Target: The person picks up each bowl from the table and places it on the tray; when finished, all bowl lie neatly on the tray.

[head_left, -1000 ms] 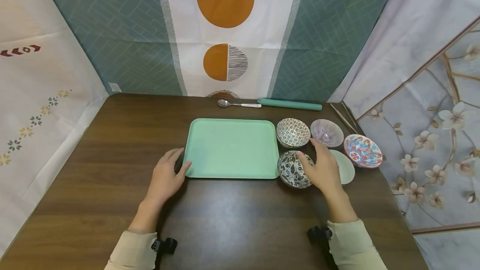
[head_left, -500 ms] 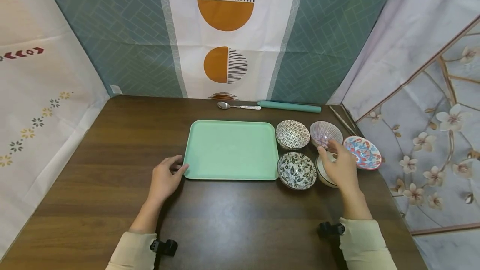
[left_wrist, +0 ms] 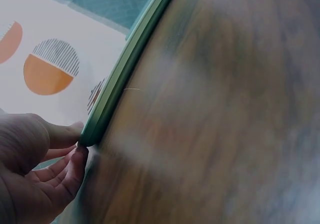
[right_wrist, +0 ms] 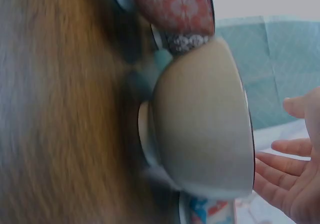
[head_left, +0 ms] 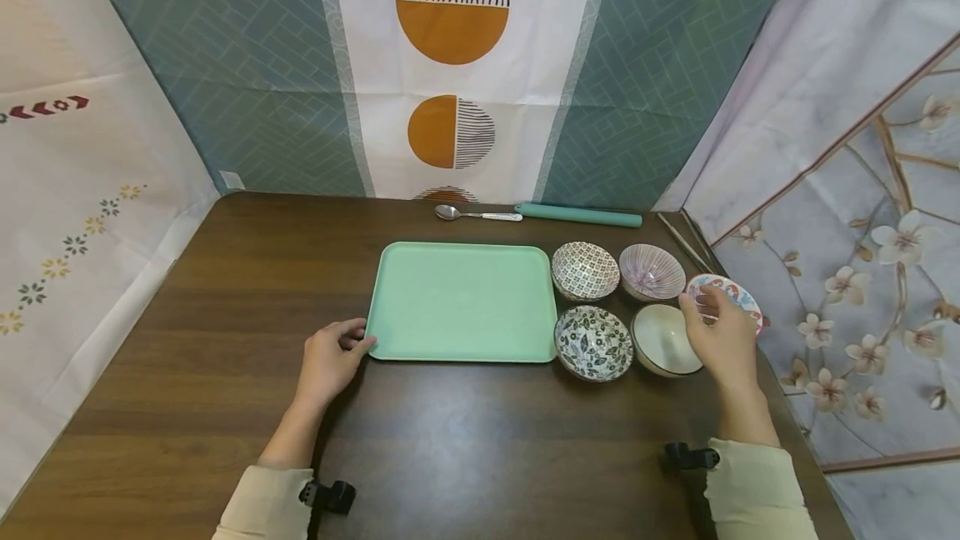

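Note:
My left hand [head_left: 328, 361] pinches the near left corner of the mint green tray [head_left: 461, 302] between thumb and fingers. In the left wrist view the thumb tip lies at the tray's rim [left_wrist: 112, 86], with curled fingertips [left_wrist: 77, 156] beside and below it. My right hand [head_left: 723, 336] reaches over the far right group with fingers apart, holding nothing. It overlaps the red-and-blue patterned bowl [head_left: 738, 294] and the right rim of the cream bowl [head_left: 666, 340]. In the right wrist view the cream bowl's outside [right_wrist: 205, 119] stands in front of the fingers.
Beside the tray stand a brown-checked bowl [head_left: 585, 271], a purple-streaked bowl [head_left: 652, 272] and a black floral bowl [head_left: 594, 344]. A spoon [head_left: 480, 214] and a teal stick-like case [head_left: 579, 215] lie along the back edge. Chopsticks [head_left: 686, 242] lie at the back right.
My right hand has moved right, from over the floral and checked bowls, past the cream bowl, to the patterned bowl. The left thumb and fingers have drawn closer together at the tray corner.

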Demonstrator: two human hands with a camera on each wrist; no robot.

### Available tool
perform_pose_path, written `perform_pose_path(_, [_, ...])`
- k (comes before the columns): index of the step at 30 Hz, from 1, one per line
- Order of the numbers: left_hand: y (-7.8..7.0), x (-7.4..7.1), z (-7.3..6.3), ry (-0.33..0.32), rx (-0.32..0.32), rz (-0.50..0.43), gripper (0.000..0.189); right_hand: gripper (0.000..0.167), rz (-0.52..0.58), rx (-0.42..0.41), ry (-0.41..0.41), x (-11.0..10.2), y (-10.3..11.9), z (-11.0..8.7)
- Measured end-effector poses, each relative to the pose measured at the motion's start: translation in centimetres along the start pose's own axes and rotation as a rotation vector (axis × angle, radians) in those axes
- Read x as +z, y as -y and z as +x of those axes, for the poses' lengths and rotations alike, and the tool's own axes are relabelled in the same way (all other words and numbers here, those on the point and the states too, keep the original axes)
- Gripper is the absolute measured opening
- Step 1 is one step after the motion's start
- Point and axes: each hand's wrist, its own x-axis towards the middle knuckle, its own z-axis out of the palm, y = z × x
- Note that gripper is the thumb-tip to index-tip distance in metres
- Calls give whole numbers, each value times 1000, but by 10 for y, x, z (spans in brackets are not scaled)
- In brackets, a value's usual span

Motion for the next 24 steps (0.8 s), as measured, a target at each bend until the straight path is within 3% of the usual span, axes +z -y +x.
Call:
perform_pose_path(6, [0,0,2,-3,6,-5,32,53,-22,90,-10,-13,-21,-2])
perform_pose_path(13, [1,-2,0,7,-7,9,34,54,-66,197,-77,-25,-43,-7])
perform_pose_path(20, [2,-2,1,16,-12,6,35,44,-112,168,-223,-28,-68,-9])
perform_pose_path(24, [3,-2,1,28,-21,2,36,43,-109,209,-232,-23,-80,-11])
